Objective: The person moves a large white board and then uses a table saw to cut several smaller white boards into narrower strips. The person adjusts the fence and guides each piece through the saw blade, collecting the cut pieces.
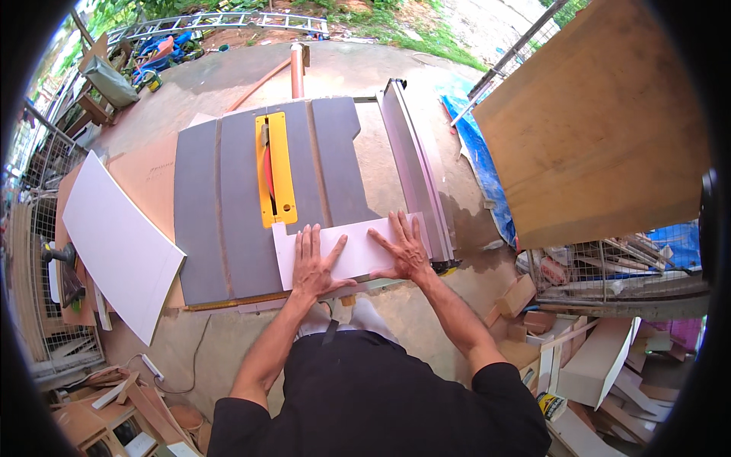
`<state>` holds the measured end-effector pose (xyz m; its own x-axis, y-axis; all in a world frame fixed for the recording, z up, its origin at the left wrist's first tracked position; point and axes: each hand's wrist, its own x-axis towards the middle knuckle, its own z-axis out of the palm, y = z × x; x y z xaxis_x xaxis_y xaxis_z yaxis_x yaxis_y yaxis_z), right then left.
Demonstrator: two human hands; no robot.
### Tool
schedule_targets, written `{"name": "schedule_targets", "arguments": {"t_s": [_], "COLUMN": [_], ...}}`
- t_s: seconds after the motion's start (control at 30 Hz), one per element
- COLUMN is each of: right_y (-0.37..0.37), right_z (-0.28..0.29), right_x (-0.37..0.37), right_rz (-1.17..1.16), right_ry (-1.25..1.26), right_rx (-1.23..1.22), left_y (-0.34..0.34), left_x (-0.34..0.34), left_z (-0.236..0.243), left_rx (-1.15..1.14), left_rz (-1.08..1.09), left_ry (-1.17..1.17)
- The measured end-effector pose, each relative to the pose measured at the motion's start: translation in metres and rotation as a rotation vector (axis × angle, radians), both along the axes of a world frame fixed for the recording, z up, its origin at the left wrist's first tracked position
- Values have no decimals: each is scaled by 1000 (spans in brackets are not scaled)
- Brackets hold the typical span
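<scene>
A white board (352,245) with a notched left end lies flat on the near edge of the table saw (199,206). My left hand (313,263) presses on its left part, fingers spread. On its right part rests my right hand (401,247), fingers also spread. The board's right end meets the long rip fence (415,164). Just beyond its upper left corner is the yellow throat plate (284,167), with a red blade (268,169) showing in the slot. Neither hand touches the blade.
Left of the saw, a large white panel (122,236) lies over a brown sheet (148,171). A big plywood sheet (594,129) leans at the right above a blue tarp (487,175). Offcuts (122,411) pile up at both lower corners. A cable (194,362) runs along the floor.
</scene>
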<state>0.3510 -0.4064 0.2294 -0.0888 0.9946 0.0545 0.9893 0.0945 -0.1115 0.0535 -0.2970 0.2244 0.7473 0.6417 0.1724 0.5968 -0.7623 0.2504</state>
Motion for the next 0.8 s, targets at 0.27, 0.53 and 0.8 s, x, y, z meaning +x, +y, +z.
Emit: {"name": "schedule_targets", "arguments": {"t_s": [0.27, 0.53, 0.8], "right_y": [5, 19, 36], "right_z": [-7, 0, -3], "right_x": [3, 3, 8], "right_rz": [23, 13, -9], "right_ry": [15, -43, -64], "right_rx": [130, 113, 117], "left_y": [-2, 8, 27], "left_x": [10, 20, 24], "left_z": [1, -1, -2], "left_rx": [40, -2, 83], "left_rz": [57, 84, 86], "left_ry": [54, 53, 11]}}
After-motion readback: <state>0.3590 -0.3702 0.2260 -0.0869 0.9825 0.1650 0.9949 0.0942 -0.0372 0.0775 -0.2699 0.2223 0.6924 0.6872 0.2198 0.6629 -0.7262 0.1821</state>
